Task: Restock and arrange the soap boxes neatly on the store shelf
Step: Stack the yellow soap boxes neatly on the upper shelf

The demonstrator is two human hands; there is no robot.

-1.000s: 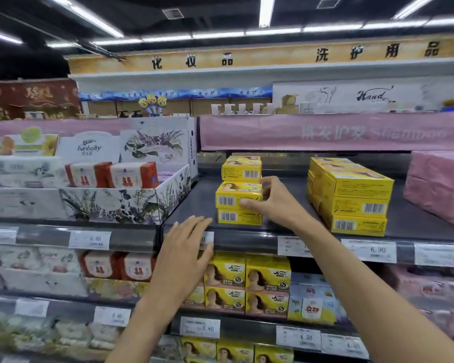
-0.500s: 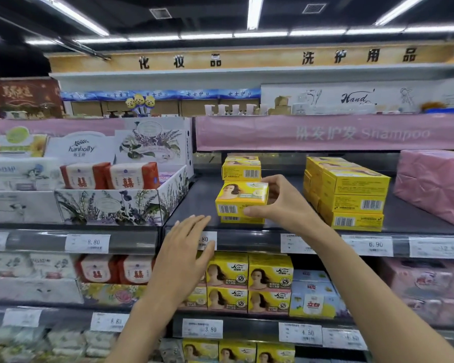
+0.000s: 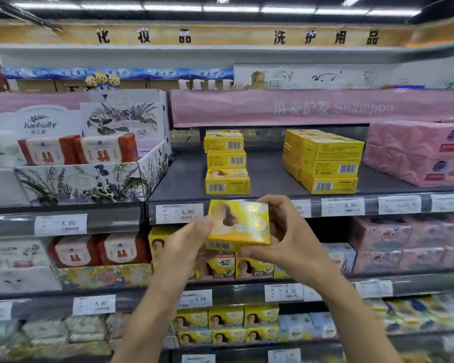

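I hold a yellow soap box [image 3: 238, 224] in front of the shelf edge, its printed face tilted up toward me. My right hand [image 3: 288, 239] grips its right side, thumb beneath and fingers over the top corner. My left hand [image 3: 186, 244] pinches its left edge. Behind it, on the dark upper shelf [image 3: 268, 176], stands a stack of yellow soap boxes [image 3: 227, 163], three high. A larger block of yellow boxes [image 3: 325, 161] sits further right on the same shelf.
Pink wrapped packs [image 3: 417, 153] fill the shelf's right end. A floral display carton [image 3: 89, 176] with red soap bars stands at left. Price tags line the shelf rail [image 3: 344, 206]. The shelves below carry more yellow soap boxes [image 3: 228, 268] and other packs.
My right hand lifted the top box off the front stack and pulled it toward me and down. My left hand rose from the lower shelf edge and took the box's left side.
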